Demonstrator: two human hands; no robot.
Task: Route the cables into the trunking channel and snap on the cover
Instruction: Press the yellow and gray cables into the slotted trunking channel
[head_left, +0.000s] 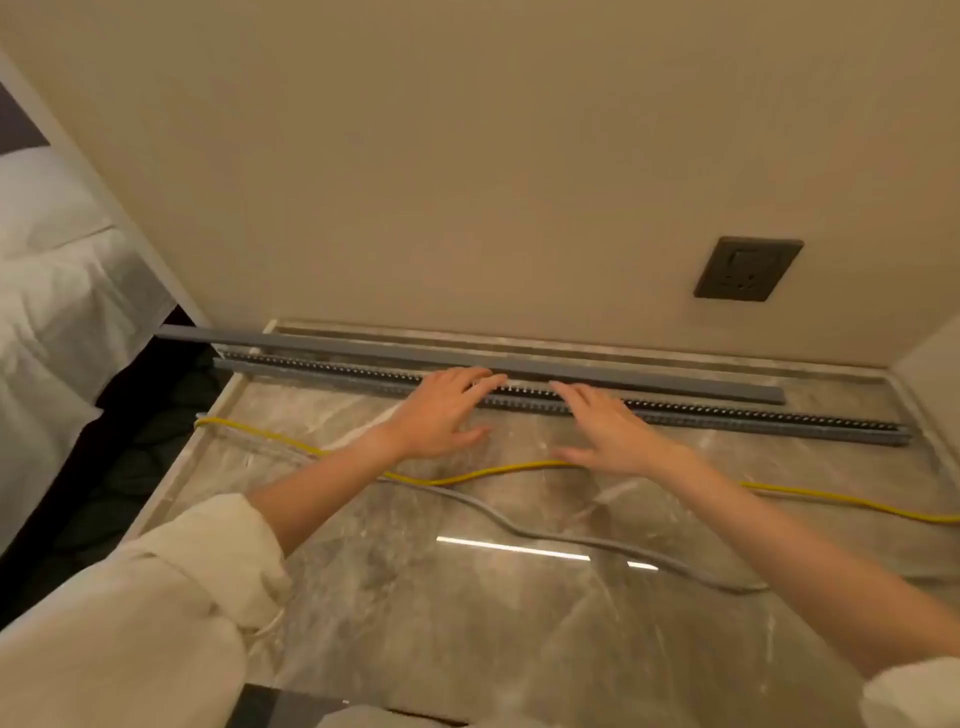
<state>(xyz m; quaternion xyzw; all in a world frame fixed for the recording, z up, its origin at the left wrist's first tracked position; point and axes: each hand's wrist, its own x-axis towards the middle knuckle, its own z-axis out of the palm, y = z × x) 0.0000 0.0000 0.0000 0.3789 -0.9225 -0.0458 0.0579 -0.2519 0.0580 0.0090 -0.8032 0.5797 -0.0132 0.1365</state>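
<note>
Both hands are out over the marble counter (467, 597) and reaching for the slotted grey trunking channel (727, 415), which lies along the back of the counter, a little in front of the wall. The left hand (441, 410) has its fingers spread and straight, fingertips resting on the channel near its middle, gripping nothing. The right hand (605, 428) is just beside it on the channel, fingers likewise stretched flat and relaxed, tips at the channel's toothed edge, holding nothing either. Behind the channel, between it and the wall, lies the plain grey cover (363, 351), a long strip running almost parallel to the channel, its left end sticking out past the counter's edge. The cover is off, and the channel's open slots show along its length. In front of the channel, nearer the person, the yellow cable (498, 470) snakes loose across the counter, passing under both forearms and running off to the right. The grey cable (545, 540) wanders loose across the counter still further from the channel, crossing the yellow one under the left forearm. Neither cable is in the channel. Up on the wall behind the channel's right half sits a dark socket (748, 268). A cream sleeve (171, 587) is pushed up the left arm. Beyond the channel's left end, white bedding (57, 291) shows.
</note>
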